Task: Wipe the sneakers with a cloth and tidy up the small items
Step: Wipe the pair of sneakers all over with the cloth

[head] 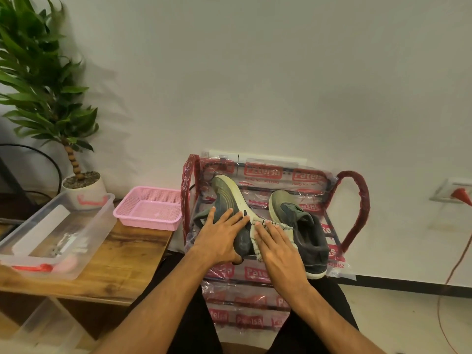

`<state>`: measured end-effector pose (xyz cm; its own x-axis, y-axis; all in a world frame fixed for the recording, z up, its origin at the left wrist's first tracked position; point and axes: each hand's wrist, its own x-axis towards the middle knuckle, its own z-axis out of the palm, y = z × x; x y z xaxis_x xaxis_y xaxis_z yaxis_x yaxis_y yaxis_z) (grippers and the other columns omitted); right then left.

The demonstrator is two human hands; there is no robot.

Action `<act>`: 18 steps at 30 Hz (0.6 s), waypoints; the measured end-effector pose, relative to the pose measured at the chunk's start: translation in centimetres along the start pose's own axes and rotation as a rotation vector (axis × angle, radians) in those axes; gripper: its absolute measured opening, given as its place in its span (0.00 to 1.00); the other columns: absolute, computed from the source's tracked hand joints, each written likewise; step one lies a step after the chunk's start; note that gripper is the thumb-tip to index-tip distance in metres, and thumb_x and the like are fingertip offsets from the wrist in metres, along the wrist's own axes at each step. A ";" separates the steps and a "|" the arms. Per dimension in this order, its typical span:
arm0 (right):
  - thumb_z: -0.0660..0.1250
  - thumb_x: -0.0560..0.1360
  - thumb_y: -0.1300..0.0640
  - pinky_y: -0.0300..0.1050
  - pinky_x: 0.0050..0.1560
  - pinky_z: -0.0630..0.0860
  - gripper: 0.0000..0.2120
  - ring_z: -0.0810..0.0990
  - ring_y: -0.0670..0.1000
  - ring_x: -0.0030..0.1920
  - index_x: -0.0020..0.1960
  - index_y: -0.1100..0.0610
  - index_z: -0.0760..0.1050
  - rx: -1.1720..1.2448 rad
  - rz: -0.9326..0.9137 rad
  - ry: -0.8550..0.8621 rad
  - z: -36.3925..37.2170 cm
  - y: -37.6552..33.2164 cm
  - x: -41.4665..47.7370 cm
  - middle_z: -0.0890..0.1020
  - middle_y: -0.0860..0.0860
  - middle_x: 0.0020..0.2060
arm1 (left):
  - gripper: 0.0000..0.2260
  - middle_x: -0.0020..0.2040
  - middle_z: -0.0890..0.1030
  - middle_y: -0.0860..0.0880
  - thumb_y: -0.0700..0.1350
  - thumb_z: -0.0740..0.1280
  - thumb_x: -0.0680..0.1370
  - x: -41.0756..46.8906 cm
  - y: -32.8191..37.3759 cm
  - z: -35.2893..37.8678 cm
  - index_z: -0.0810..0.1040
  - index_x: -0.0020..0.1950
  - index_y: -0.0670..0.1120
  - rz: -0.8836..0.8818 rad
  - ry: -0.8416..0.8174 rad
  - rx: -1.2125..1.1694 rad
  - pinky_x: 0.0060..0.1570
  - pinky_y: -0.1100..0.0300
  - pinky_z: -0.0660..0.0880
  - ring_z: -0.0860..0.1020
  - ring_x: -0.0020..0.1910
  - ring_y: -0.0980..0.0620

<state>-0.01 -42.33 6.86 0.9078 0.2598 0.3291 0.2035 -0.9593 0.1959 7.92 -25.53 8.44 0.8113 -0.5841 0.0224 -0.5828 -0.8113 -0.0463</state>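
In view are two sneakers [227, 198] [301, 226], one cloth [270, 226], two hands [217, 236] [278, 249], one plastic-wrapped rack [355, 200], one pink basket [150, 208], one clear bin [102, 226] on one desk [122, 264], one potted plant [43, 85], and one wall socket [444, 192] with one red plug [461, 195] and one red cord [457, 264].

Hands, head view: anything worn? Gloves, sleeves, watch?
Left hand and right hand are both bare: no gloves, watch or wristband. No sleeve shows anywhere up to the frame edge. The only clothing in view is the black trousers below.
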 end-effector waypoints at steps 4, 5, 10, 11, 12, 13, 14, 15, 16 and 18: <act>0.80 0.57 0.64 0.56 0.69 0.65 0.38 0.74 0.60 0.67 0.66 0.66 0.74 0.034 0.030 0.028 0.0 -0.8 1.6 0.76 0.61 0.65 | 0.49 0.80 0.48 0.51 0.64 0.70 0.70 0.3 0.2 -0.5 0.43 0.80 0.52 -0.003 -0.022 0.000 0.74 0.38 0.38 0.44 0.79 0.49; 0.80 0.57 0.65 0.56 0.69 0.66 0.38 0.74 0.60 0.67 0.66 0.67 0.74 0.042 0.021 0.037 0.1 -1.0 1.4 0.76 0.61 0.65 | 0.49 0.80 0.48 0.52 0.64 0.70 0.69 0.3 0.1 -0.6 0.43 0.80 0.52 -0.003 -0.027 -0.003 0.74 0.38 0.38 0.45 0.79 0.49; 0.80 0.56 0.64 0.57 0.66 0.70 0.36 0.75 0.60 0.65 0.64 0.66 0.76 0.023 -0.070 0.046 0.8 -0.8 -1.2 0.77 0.60 0.64 | 0.50 0.80 0.48 0.53 0.66 0.70 0.68 0.0 -0.3 0.1 0.44 0.80 0.54 0.003 -0.021 -0.018 0.73 0.37 0.37 0.45 0.79 0.49; 0.81 0.56 0.63 0.56 0.65 0.70 0.35 0.77 0.58 0.64 0.63 0.65 0.78 0.027 -0.079 0.051 0.6 -0.6 -1.4 0.79 0.59 0.62 | 0.50 0.80 0.47 0.53 0.66 0.70 0.68 0.0 -0.3 0.2 0.44 0.80 0.55 0.002 -0.021 -0.019 0.73 0.37 0.37 0.44 0.79 0.49; 0.82 0.55 0.62 0.54 0.64 0.71 0.34 0.78 0.57 0.62 0.61 0.63 0.79 0.044 -0.076 0.065 0.3 -0.3 -1.4 0.80 0.57 0.60 | 0.50 0.80 0.47 0.53 0.66 0.70 0.68 0.0 -0.3 0.3 0.43 0.80 0.55 0.001 -0.025 -0.022 0.73 0.37 0.37 0.44 0.79 0.49; 0.82 0.55 0.62 0.53 0.64 0.72 0.32 0.80 0.56 0.60 0.58 0.61 0.81 0.075 -0.056 0.092 -0.2 0.0 -1.4 0.82 0.56 0.58 | 0.50 0.80 0.46 0.53 0.67 0.70 0.68 0.0 -0.3 0.3 0.43 0.80 0.55 0.001 -0.030 -0.025 0.73 0.37 0.36 0.44 0.79 0.49; 0.82 0.54 0.65 0.52 0.63 0.73 0.31 0.80 0.55 0.59 0.57 0.60 0.82 0.120 -0.021 0.137 -0.7 0.4 -1.1 0.83 0.55 0.56 | 0.50 0.80 0.45 0.53 0.67 0.70 0.68 0.0 -0.3 0.3 0.42 0.80 0.55 0.002 -0.036 -0.024 0.73 0.36 0.36 0.43 0.79 0.49; 0.80 0.54 0.68 0.53 0.62 0.73 0.31 0.80 0.56 0.59 0.56 0.60 0.82 0.166 0.021 0.187 -1.1 0.7 -0.8 0.83 0.55 0.56 | 0.51 0.80 0.45 0.53 0.67 0.69 0.68 0.1 -0.4 0.3 0.41 0.80 0.55 0.003 -0.042 -0.020 0.73 0.36 0.36 0.43 0.79 0.49; 0.77 0.54 0.71 0.54 0.63 0.73 0.32 0.80 0.57 0.60 0.58 0.61 0.81 0.200 0.053 0.229 -1.4 0.9 -0.4 0.82 0.56 0.57 | 0.51 0.80 0.44 0.53 0.67 0.69 0.68 0.1 -0.4 0.3 0.41 0.79 0.55 0.002 -0.044 -0.019 0.73 0.36 0.36 0.42 0.79 0.49; 0.72 0.58 0.73 0.55 0.67 0.69 0.32 0.77 0.58 0.63 0.62 0.63 0.78 0.215 0.062 0.269 -1.6 0.6 0.6 0.80 0.58 0.60 | 0.51 0.80 0.44 0.53 0.67 0.69 0.68 0.2 -0.3 0.3 0.40 0.79 0.54 0.000 -0.043 -0.022 0.73 0.35 0.36 0.42 0.79 0.49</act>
<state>0.04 -42.55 8.61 0.7973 0.1931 0.5719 0.2500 -0.9680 -0.0218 8.27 -25.37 8.14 0.8124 -0.5827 -0.0206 -0.5830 -0.8121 -0.0241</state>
